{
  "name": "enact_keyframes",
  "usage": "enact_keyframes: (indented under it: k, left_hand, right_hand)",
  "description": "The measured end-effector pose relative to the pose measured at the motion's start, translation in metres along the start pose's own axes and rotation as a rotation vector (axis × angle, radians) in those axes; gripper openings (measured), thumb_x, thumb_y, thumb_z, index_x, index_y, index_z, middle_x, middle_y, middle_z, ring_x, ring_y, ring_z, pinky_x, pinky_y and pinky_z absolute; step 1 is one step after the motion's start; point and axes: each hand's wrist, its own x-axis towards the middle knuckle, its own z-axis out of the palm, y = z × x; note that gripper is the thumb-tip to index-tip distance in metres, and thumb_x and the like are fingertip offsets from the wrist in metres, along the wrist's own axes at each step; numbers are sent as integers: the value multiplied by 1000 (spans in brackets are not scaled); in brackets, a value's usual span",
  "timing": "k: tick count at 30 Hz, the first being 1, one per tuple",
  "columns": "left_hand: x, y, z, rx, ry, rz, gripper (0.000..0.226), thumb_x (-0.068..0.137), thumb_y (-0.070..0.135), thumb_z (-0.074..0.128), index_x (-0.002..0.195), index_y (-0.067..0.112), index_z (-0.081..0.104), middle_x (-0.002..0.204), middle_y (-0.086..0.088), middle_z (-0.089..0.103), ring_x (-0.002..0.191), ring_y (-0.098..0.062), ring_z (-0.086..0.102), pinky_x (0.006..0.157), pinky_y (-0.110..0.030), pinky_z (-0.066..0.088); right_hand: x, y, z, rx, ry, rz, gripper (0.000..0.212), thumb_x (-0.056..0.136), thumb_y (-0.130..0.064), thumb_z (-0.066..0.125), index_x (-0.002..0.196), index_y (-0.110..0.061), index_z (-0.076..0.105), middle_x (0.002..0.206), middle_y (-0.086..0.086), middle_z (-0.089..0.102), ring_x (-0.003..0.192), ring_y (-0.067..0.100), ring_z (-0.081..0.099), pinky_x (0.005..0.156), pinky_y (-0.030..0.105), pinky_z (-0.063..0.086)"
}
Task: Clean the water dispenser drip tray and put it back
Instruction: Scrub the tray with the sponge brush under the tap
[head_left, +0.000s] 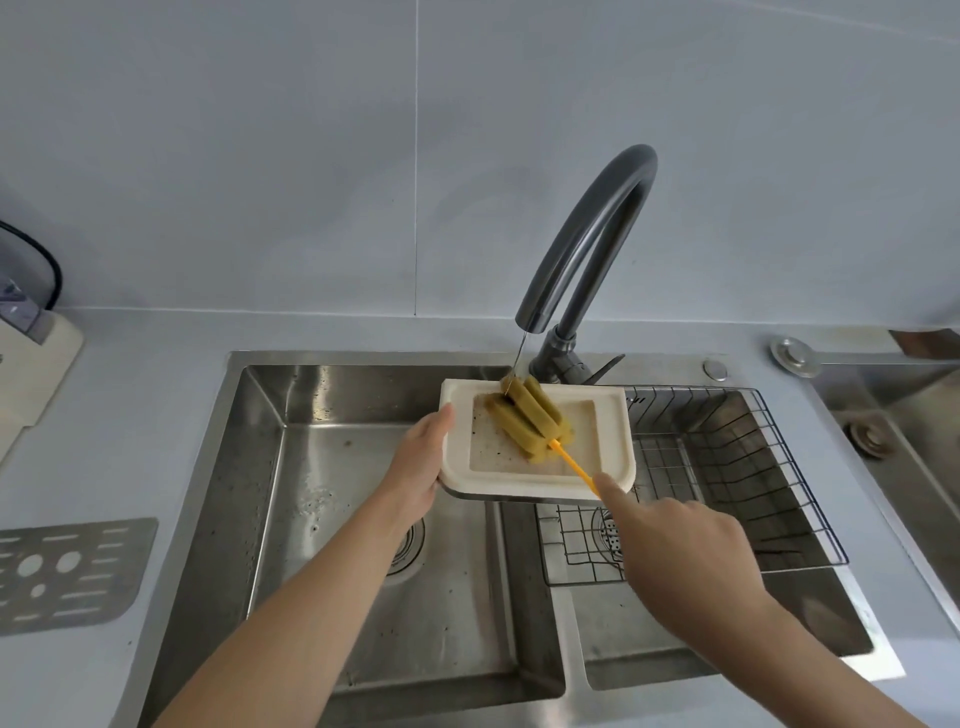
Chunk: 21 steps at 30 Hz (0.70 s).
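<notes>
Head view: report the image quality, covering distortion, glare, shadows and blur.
Head view: wide-angle bending curves the counter edge and splays the sink walls; light is soft and even, with mild sheen on the steel and no harsh glare; a faint shadow lies under the tray; the brush and both hands look slightly soft.

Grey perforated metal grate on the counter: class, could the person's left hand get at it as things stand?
Probably not right away: the left hand grips the white plastic drip tray over the sink. The grey perforated metal grate lies uncovered on that side, so once freed, likely yes.
</notes>
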Motion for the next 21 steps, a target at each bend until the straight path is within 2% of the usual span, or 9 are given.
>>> enact_keyframes:
  k: [4,8,10,12,14,16,18,21]
  left_hand:
    - [2,7,3,37,-28,24,31,94,33,42,112,14,58,116,-17,63,109,-32,59,98,-47,46]
    - [3,16,2,26,-63,56,30,95,30,40,110,12,59,105,-11,64,102,-27,59,95,-44,47]
    - [5,20,-1,22,-71,76,26,95,29,40,105,14,59,102,-10,64,100,-26,59,91,-42,48]
    - [5,24,-2,41,-74,94,27,95,29,40,108,13,58,100,-9,63,96,-24,59,85,-39,49]
    - [5,26,-4,64,-78,118,23,95,28,41,101,16,59,96,-6,62,89,-21,58,80,-36,49]
    - [4,28,-6,75,-65,142,20,95,28,41,91,23,60,92,-3,61,84,-17,57,78,-34,49]
    - [4,30,-9,70,-44,166,21,95,27,41,86,26,59,89,0,62,83,-17,58,81,-36,49]
    - [6,33,-13,83,-25,192,20,95,26,41,86,28,59,90,1,64,86,-17,59,90,-40,47]
  right_hand:
    - [8,-7,5,43,-10,-48,61,92,-8,28,145,-29,6,58,-3,28,69,24,43,44,24,19]
    - [8,-2,8,56,4,-71,57,95,-15,30,143,-35,8,64,-4,43,70,23,43,50,27,29]
    - [3,3,8,46,-13,-81,58,94,-16,31,142,-39,9,61,-3,34,72,24,40,49,27,26]
    - [-1,7,5,41,-20,-90,58,94,-16,30,141,-43,9,60,-1,29,73,24,39,50,28,26]
    - [-2,15,-1,51,-4,-91,56,95,-19,29,141,-45,9,63,-2,37,74,23,45,58,28,35]
    - [-4,24,-11,62,9,-79,50,97,-28,29,139,-50,11,78,-4,57,80,20,56,67,28,41]
    - [-7,31,-19,95,36,-55,47,97,-34,30,137,-55,14,87,-3,60,86,19,58,67,27,37]
    - [-4,33,-21,167,87,-9,47,96,-36,32,137,-55,17,78,-4,50,86,20,59,65,28,34]
